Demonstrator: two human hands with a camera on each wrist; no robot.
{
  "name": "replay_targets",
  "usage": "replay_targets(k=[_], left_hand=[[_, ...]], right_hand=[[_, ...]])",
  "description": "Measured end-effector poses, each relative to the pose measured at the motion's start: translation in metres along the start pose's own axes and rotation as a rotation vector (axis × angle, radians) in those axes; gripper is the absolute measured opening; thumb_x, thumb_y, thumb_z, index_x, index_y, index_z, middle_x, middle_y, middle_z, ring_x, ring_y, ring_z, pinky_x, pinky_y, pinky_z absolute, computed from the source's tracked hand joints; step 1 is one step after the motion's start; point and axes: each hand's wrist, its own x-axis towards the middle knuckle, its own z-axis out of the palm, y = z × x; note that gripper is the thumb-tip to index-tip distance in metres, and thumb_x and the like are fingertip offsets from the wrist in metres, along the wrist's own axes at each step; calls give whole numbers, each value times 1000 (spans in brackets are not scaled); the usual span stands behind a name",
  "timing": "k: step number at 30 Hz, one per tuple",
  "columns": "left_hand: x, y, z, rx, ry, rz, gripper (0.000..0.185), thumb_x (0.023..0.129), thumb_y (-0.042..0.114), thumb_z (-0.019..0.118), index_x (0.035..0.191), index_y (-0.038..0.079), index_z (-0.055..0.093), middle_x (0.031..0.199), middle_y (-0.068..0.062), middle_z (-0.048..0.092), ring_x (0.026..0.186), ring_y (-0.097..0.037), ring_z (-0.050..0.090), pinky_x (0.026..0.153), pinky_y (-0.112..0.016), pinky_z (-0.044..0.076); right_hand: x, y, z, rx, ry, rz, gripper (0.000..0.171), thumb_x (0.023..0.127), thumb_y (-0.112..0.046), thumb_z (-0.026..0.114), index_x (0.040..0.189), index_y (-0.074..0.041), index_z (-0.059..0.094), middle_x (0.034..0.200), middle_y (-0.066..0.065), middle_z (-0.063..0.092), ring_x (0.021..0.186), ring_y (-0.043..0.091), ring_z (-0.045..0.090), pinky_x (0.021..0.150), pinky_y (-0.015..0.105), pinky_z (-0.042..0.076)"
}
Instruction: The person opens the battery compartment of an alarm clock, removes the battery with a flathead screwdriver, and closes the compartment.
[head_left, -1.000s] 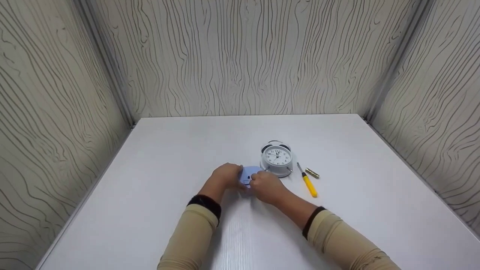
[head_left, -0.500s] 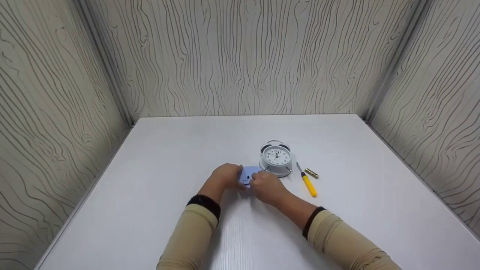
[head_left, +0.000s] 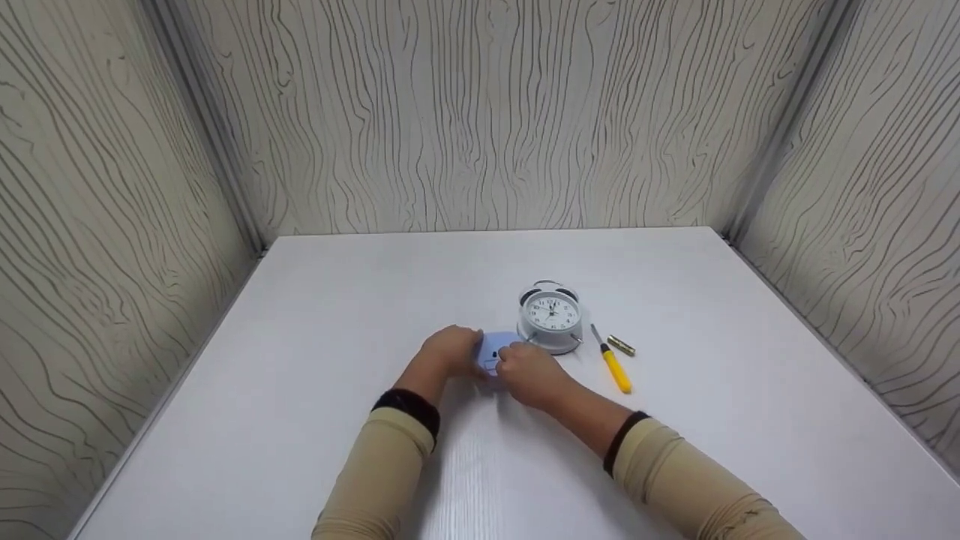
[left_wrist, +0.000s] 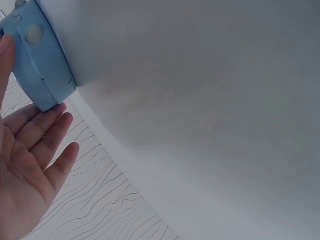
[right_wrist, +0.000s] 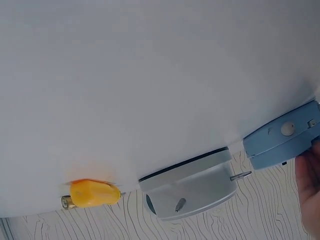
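Beside the white alarm clock (head_left: 553, 316), a small blue device (head_left: 495, 349) sat between both hands: left hand (head_left: 450, 350) fingers (left_wrist: 42, 127) straight against its side, right hand (head_left: 529, 373) fingers curled onto it.

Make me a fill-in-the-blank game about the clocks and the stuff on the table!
1. The screwdriver has a ____ handle.
2. Both hands, the left hand and the right hand, are at the small ____ clock.
3. The gold battery lies on the table beside the ____.
4. The alarm clock with two bells has a ____ face.

Missing words: yellow; blue; screwdriver; white
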Motion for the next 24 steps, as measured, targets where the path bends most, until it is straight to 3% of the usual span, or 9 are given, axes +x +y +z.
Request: replay_targets(k=[9,17,24], left_hand=[[2,0,0,-20,-2,-10,71,69,38,78,130,12,52,120,-8,60,114,-25,52,97,-37,41],[-2,0,-1,23,32,13,68,66,41,79,123,10,57,111,-8,63,105,-24,55,91,-35,45],[-2,1,-2,31,18,15,70,67,41,78,126,10,55,112,-8,63,107,-24,55,93,-35,44]], right_hand=[[-2,2,-4,79,-103,8,11,78,-9,64,86,-5,71,84,5,61,71,15,53,61,25,49],[-2,8,-2,87,-53,-34,5,74,-9,65,75,-8,70,73,2,55,64,16,47,55,26,43],[1,12,-3,157,-91,-24,6,76,-15,68,77,-9,70,74,2,55,63,15,47,54,27,44]])
